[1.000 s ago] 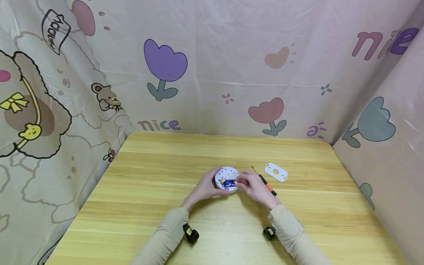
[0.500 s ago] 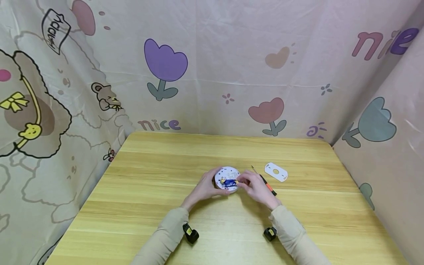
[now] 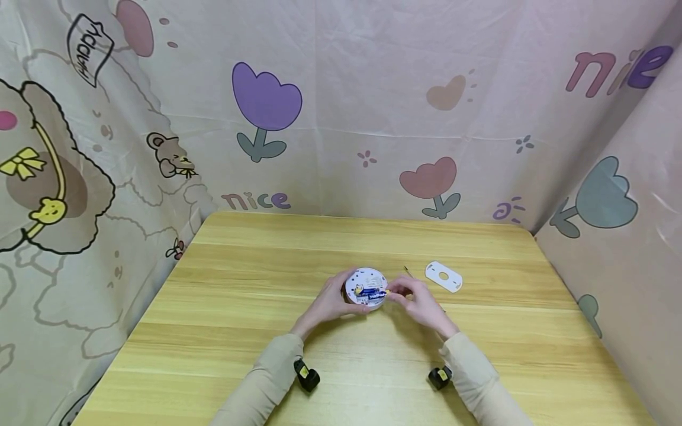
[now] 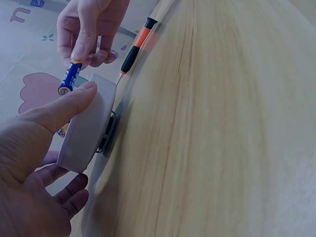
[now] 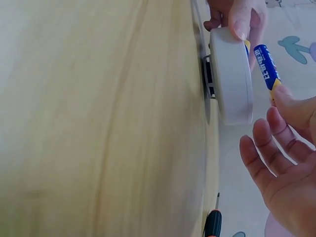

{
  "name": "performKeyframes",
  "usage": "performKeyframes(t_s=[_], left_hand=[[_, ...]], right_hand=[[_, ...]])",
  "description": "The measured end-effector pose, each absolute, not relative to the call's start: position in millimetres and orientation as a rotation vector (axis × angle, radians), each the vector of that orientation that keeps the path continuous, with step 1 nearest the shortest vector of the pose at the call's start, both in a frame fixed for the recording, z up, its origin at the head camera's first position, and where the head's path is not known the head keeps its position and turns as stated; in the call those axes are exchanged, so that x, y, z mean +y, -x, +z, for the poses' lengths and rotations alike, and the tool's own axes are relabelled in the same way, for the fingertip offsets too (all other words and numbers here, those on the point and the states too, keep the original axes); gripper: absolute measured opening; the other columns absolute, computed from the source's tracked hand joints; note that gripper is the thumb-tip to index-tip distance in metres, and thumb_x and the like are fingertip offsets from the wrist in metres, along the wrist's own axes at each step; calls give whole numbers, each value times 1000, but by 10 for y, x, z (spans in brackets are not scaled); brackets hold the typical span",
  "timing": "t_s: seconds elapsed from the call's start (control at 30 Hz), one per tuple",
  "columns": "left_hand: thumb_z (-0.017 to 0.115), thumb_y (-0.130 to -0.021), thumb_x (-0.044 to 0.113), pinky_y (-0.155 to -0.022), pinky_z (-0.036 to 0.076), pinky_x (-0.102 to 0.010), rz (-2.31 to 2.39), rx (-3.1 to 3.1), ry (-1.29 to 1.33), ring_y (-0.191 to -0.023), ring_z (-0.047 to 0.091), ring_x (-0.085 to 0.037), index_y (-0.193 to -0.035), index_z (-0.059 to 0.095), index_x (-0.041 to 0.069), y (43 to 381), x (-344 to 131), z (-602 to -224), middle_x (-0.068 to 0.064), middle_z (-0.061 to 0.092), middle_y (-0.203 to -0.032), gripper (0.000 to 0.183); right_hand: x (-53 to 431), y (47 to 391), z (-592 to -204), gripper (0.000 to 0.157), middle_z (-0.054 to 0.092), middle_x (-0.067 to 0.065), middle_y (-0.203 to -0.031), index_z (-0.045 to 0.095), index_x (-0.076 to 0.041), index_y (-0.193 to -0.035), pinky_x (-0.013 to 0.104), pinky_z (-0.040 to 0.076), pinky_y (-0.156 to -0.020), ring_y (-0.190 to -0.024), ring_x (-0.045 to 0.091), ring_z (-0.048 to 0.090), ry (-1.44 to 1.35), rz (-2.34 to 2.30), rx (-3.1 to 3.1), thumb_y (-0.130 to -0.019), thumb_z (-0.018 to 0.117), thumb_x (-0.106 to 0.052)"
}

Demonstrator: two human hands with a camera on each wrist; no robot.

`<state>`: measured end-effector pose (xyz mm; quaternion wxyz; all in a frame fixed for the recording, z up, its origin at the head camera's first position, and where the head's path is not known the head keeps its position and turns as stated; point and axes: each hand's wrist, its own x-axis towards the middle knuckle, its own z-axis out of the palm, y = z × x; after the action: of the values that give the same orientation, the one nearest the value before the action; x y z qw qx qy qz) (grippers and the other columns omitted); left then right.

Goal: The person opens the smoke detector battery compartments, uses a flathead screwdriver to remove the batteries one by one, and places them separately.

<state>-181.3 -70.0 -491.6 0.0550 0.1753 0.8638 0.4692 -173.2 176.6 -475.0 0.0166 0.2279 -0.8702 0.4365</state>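
My left hand [image 3: 333,296] grips a round white device [image 3: 373,277] by its side, thumb along the near edge. On the device's upper face lies a blue battery [image 3: 364,291] with a yellow end, inside the battery recess. My right hand [image 3: 418,300] pinches another blue-and-yellow cylindrical battery [image 5: 266,65] by its yellow end, between thumb and fingertips. That battery [image 4: 70,79] is tilted, its free end close over the device's face in both wrist views. Below the device [image 5: 232,76], a dark bracket-like part shows on its underside near the tabletop.
Beyond my right hand lies a screwdriver [image 4: 136,49] with an orange-and-black handle, mostly hidden in the head view. A white oblong plate [image 3: 444,276] with a central hole lies to its right on the wooden table [image 3: 266,248]. Printed curtains [image 3: 346,106] surround the table's back and sides.
My right hand has shifted a little to the right, drawing the pinched battery partly off the device's face. It now covers most of the screwdriver. My left hand and the device have stayed put.
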Motion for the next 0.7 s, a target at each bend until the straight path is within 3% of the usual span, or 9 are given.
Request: performKeyframes(t_s=[0.37,0.7], left_hand=[[92,-70,34,-120,31,-63,1406,2623,-502,-145,38,-42,-155,37,9,1798,-697,-4896,-19,44,-157,105],[93,-70,33,-120,31,-63,1400,2622,-495,-145,38,-41,-155,37,9,1800,-692,-4906,-18,43,-157,105]], right_hand=[[1953,1680,-4773,13,68,11,-91,71,1,-103,19,55,-77,-81,2,59,-518,1510,-2600,-91,69,-3],[2130,1686,-4762,17,68,19,-91,68,10,-105,14,54,-70,-77,-2,58,-395,1596,-2477,-91,69,1]])
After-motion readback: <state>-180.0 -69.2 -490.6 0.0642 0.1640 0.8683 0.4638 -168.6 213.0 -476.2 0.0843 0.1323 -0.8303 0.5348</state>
